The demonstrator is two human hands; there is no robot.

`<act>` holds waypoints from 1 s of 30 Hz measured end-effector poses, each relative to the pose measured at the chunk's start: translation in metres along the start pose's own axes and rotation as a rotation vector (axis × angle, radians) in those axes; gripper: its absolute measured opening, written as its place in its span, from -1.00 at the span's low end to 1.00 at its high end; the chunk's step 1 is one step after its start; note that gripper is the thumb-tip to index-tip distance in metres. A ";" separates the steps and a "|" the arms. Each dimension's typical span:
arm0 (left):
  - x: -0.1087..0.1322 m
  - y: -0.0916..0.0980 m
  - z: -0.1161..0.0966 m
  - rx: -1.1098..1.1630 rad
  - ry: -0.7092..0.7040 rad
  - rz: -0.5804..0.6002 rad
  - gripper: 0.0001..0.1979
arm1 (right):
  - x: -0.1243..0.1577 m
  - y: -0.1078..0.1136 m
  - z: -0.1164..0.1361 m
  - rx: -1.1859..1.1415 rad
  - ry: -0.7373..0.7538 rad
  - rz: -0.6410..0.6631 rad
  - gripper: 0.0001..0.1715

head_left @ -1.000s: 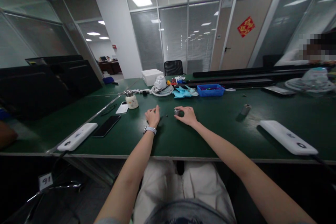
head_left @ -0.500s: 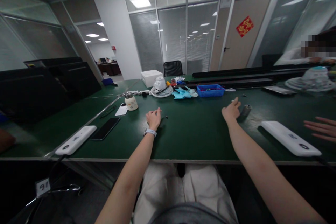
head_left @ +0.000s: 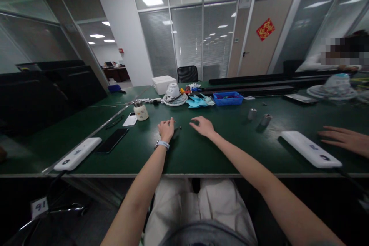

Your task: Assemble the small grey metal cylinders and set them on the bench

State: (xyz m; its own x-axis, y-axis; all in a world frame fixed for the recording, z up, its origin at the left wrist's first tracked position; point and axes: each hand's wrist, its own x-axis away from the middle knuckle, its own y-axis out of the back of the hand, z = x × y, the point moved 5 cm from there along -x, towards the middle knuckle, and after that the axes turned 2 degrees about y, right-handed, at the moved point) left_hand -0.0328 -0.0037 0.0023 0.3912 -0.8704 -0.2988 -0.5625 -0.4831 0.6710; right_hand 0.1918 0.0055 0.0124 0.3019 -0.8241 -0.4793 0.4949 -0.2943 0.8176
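Piece (head_left: 180, 127), tiny and dark, sits on the surface (head_left: 196, 155) at nine o'clock from the right hand (head_left: 203, 126), fingers apart; three o'clock from the left hand (head_left: 166, 128), fingers' state unclear!

Metal cylinders (head_left: 253, 113) (head_left: 266, 119): 2. Small dark piece (head_left: 180, 127): 1. Wearer's hands: 2 (left hand (head_left: 166, 129), right hand (head_left: 203, 126)). Co-worker's hand (head_left: 344, 138), right edge: 1. White oblong devices (head_left: 77, 153) (head_left: 311, 149): 2. Black phone (head_left: 112, 141): 1. Wristwatch (head_left: 163, 144): 1. Lidded bottle (head_left: 141, 112): 1. White box (head_left: 163, 85): 1. Red diamond door sign (head_left: 265, 29): 1. Mesh-back chair (head_left: 188, 73): 1. Blue parts tray (head_left: 228, 102): 1, contents too small to count.
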 end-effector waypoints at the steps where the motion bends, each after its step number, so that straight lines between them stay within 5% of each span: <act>1: 0.000 0.000 0.000 -0.004 0.000 -0.004 -0.49 | -0.004 -0.014 0.019 -0.017 0.040 0.041 -0.49; 6: 0.003 0.002 -0.002 -0.041 -0.032 -0.008 -0.48 | -0.015 -0.051 0.058 0.002 -0.046 0.130 -0.59; 10: 0.003 0.001 -0.003 -0.044 -0.031 0.008 -0.47 | -0.016 -0.034 0.046 0.053 -0.055 0.121 -0.68; 15: 0.002 -0.001 -0.003 -0.046 -0.038 0.026 -0.47 | -0.012 0.056 -0.036 0.252 -0.085 -0.084 -0.63; 20: 0.002 -0.003 -0.002 -0.048 -0.037 0.034 -0.47 | 0.019 0.147 -0.169 0.390 -0.628 -0.247 -0.60; 24: 0.002 -0.003 -0.003 -0.061 -0.041 0.038 -0.47 | 0.043 0.165 -0.213 0.392 -0.807 -0.228 -0.69; 30: 0.002 -0.003 -0.003 -0.051 -0.053 0.037 -0.47 | 0.050 0.159 -0.217 0.333 -0.837 -0.266 -0.69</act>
State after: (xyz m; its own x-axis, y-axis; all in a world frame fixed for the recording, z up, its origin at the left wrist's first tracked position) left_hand -0.0283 -0.0041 0.0013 0.3308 -0.8921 -0.3077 -0.5378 -0.4461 0.7154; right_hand 0.4629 0.0225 0.0493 -0.5356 -0.7519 -0.3844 0.1653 -0.5397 0.8255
